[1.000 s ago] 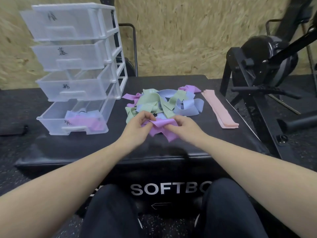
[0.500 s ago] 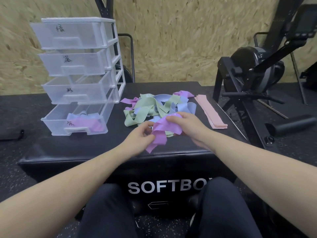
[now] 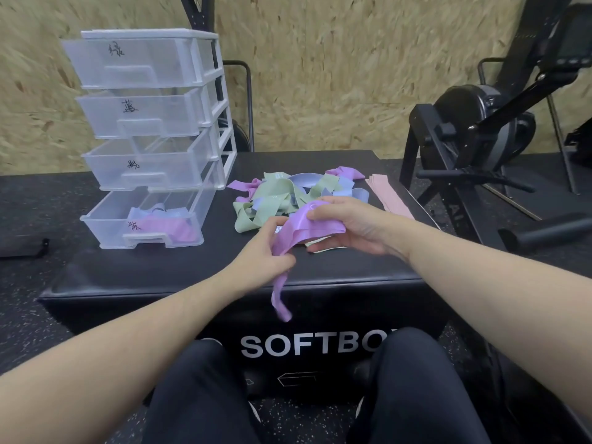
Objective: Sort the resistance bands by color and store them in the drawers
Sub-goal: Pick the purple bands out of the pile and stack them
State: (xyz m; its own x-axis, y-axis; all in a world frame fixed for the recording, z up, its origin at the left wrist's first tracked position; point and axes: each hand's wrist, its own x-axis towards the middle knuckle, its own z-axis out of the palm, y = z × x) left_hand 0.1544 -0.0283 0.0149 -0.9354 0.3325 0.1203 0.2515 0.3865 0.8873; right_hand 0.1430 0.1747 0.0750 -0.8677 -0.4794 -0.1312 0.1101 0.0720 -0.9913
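Chipboard walls all round, and everything sat on a black padded box doing duty as the desk.

Over at 10 o'clock stood the clear drawer unit, four drawers, all pulled out a bit, each with a handwritten label I couldn't read. Only the bottom drawer had anything in it: a purple band or two, with something bluish behind. My guess is that's the purple drawer. It was pulled out furthest, so the way in from above looked fairly open, though the third drawer hung over its back half.

At the middle, the left hand pinched the purple band low down and the right hand gripped its top end with curled fingers. A loose tail dangled past the desk's front edge. That tail is what I'd worry about; it could snag the edge or flop outside the drawer on the way over, since these bands are floppy and twist easily.

Just behind the hands at 12 o'clock lay the unsorted pile, green, blue and purple all tangled. Pulling one out could drag its neighbours along.

At 1 o'clock, pink bands lay flat in a neat stack near the desk's right edge, close enough that a sweeping forearm might knock them off. Past that, at 2 o'clock, stood a black exercise machine.
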